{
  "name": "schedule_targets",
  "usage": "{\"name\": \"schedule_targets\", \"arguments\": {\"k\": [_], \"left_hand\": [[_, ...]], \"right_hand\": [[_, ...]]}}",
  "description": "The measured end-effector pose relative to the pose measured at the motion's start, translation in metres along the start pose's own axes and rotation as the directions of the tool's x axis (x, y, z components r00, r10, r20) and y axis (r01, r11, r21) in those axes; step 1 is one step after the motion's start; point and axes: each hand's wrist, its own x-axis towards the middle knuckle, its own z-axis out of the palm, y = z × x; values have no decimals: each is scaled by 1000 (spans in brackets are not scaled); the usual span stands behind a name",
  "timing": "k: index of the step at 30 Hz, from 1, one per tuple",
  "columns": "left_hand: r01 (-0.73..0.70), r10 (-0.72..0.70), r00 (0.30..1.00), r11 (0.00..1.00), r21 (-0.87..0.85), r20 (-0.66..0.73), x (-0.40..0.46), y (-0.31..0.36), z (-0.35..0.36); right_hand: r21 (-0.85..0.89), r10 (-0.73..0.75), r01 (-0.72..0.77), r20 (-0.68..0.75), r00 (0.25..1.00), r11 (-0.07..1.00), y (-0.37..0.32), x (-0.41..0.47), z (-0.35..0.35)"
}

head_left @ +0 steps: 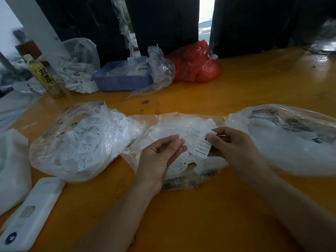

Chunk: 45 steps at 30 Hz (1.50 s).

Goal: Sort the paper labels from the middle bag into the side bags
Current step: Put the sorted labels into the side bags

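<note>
The right hand [234, 144] pinches a paper label [202, 146] between thumb and fingers [211, 138], holding it upright just above the middle bag [181, 128]. A bold "M" shows at the label's top, with "MADE IN CHINA" lower down. The left hand [160, 153] hovers beside it over the same bag, palm up, its fingers loosely curled with thumb and fingertips close together; whether it holds a label of its own I cannot tell.

The step in hand looks like reading the size on a picked label before choosing its bag. The left bag [78, 140] is heaped with labels, several showing "L" and "XL", though an "M" also shows among them. The right bag [294, 139] is cloudy and its contents cannot be read. So the M label probably belongs on the right, but that is a guess. The next move calls for carrying the label across to the chosen bag's open mouth and letting go inside it, without dragging the thin plastic, then reaching back into the middle bag, where more labels lie.

All three bags sit in a row on an orange wooden table [200, 215]. Farther back stand a blue basket [121, 80], a red bag [196, 64], another clear bag [78, 66] and a green bottle [45, 77]. A white device [32, 213] lies at the near left. Dark curtains [163, 24] hang behind, daylight showing between them.
</note>
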Motion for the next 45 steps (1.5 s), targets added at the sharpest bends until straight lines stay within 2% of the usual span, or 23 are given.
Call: {"name": "schedule_targets", "arguments": {"k": [3,7,11,15,17,22,30,38,45], "left_hand": [[14,-14,1000,1000,-10,24,0,-2,-1],[11,-11,999,1000,-11,33,-1,-3,-2],[4,-4,998,1000,9,58,-1,-3,-2],[-6,1,996,999,54,85,-2,-4,-1],[-20,13,997,996,86,79,-3,-3,1],[-67,60,997,975,213,38,-4,-3,0],[-50,42,996,993,106,74,-3,-5,-1],[-69,59,995,989,129,79,-1,-5,-1],[-111,88,988,975,193,125,0,-9,-5]], "right_hand": [[34,1,-1,0,1000,999,-1,0,0],[-115,-109,107,-8,994,988,-2,-6,1],[-87,-119,117,-19,993,989,-5,-6,4],[-289,-196,201,48,980,936,-5,-7,4],[-326,-231,235,53,972,916,-5,-8,4],[-348,-282,264,0,959,900,-6,-8,4],[-338,-272,256,0,962,906,-4,-7,5],[-348,-290,278,18,957,895,-3,-6,4],[-467,-329,309,42,943,828,-3,-10,7]]}}
